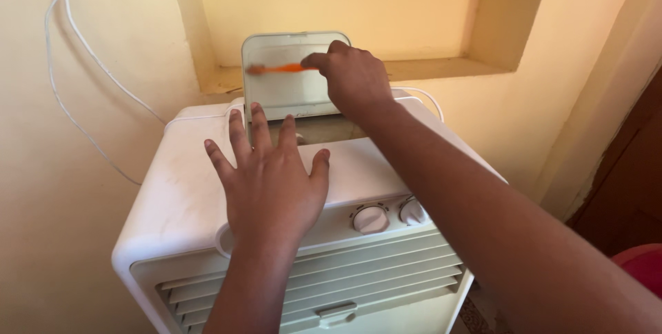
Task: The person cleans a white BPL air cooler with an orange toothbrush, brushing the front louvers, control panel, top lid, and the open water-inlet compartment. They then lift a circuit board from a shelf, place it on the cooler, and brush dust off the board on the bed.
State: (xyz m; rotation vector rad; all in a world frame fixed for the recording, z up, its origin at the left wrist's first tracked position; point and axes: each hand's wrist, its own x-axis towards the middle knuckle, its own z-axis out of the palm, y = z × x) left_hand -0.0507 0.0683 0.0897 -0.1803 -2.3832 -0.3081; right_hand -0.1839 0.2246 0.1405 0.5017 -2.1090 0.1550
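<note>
Right hand (pixel 355 79) pinches an orange toothbrush (pixel 279 68) against the raised lid (pixel 289 96); left hand (pixel 272 182) lies spread on the cooler (pixel 179 203).

Your two arms enter the head view from the bottom edge, both bare: no sleeves, cuffs or gloves visible along either forearm. Your left hand (pixel 272 182) carries no ring, watch or band. Your right hand (pixel 353 79) is likewise unadorned. Fingernails are short and unpainted where visible.

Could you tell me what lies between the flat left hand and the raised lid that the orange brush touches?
In the head view, only the cooler's white top and the open hatch lie between left hand and lid.
</note>
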